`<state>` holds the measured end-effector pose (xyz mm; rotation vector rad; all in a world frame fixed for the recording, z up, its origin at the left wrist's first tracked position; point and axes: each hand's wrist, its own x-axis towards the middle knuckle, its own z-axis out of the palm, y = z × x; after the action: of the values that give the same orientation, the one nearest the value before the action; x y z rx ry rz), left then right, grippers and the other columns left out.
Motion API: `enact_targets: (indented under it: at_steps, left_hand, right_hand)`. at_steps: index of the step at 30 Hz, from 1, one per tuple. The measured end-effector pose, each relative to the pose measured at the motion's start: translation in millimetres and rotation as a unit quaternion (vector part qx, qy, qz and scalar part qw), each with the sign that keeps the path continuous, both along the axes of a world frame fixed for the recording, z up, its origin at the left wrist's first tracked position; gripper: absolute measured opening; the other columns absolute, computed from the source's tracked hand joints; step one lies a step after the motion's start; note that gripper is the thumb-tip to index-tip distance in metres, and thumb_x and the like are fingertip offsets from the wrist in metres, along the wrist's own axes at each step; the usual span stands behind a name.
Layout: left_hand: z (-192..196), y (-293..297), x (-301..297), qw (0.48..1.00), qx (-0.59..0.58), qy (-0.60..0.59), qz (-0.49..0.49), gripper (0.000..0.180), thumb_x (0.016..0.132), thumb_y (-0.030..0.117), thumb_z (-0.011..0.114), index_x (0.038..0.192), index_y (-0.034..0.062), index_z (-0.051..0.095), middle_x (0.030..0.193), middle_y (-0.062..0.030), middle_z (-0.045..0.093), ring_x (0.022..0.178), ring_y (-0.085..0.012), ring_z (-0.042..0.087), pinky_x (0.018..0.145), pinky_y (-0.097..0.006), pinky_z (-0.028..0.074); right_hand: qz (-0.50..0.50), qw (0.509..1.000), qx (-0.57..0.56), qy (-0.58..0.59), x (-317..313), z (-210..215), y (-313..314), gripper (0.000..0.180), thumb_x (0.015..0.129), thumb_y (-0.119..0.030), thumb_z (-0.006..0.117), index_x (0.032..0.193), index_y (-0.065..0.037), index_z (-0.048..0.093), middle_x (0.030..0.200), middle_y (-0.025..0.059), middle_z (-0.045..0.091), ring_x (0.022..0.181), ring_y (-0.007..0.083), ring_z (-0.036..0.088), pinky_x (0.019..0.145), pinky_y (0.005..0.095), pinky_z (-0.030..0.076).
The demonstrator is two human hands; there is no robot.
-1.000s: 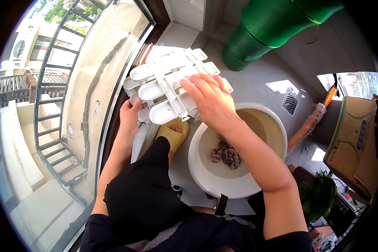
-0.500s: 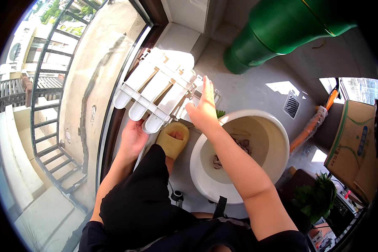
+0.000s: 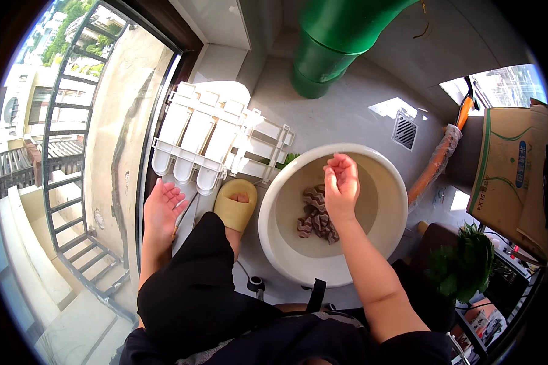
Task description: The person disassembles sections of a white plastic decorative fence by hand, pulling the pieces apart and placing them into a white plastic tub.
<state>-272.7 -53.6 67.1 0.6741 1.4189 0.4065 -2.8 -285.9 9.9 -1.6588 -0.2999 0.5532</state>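
Note:
My left hand (image 3: 163, 205) is open, palm up and fingers spread, just below the rounded ends of a white plastic rack (image 3: 196, 138). The rack, with long slats and crossbars, stands by the window apart from my hand. My right hand (image 3: 342, 185) is raised over a large cream basin (image 3: 380, 204), its fingers half curled with the thumb apart, holding nothing. Inside the basin lies a crumpled brown-and-white striped cloth (image 3: 318, 220), partly hidden by my right hand; it appears to sit in shallow water.
My foot in a yellow slipper (image 3: 235, 210) stands between rack and basin. A green tapered container (image 3: 326, 55) is at the back, with a floor drain (image 3: 405, 130) to its right. An orange wrapped pole (image 3: 435, 164), a cardboard box (image 3: 505, 164) and a leafy plant (image 3: 461, 261) line the right.
Both hands have come away from the white rack. My left hand has dropped back and opened; my right hand has swung right over the basin. The view has shifted slightly.

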Motion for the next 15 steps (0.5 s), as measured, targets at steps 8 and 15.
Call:
enact_targets:
  at_steps: [8,15]
  left_hand:
    - [46.4,-5.0,44.4,0.963,0.088,0.034,-0.252,0.028,0.092,0.033,0.048,0.08,0.0083,0.055,0.07,0.0009,0.055,0.06,-0.0078,0.053,0.052,-0.019,0.041]
    - [43.8,-14.9,74.3,0.919,0.12,0.043,-0.373,0.02,0.091,0.024,0.052,0.096,0.0052,0.057,0.081,-0.0009,0.058,0.071,-0.0074,0.054,0.064,-0.021,0.043]
  right_hand:
    - [0.062,0.851,-0.494,-0.166,-28.3,-80.8,-120.3,0.043,0.075,-0.019,0.069,0.114,-0.016,0.05,0.123,0.0153,0.041,0.116,0.0305,0.04,0.093,0.0505,0.036]
    - [0.233,0.83,-0.475,-0.176,-29.9,-90.2,-123.6,0.051,0.066,-0.022,0.075,0.112,-0.017,0.053,0.118,0.0167,0.046,0.111,0.0325,0.046,0.088,0.0477,0.041]
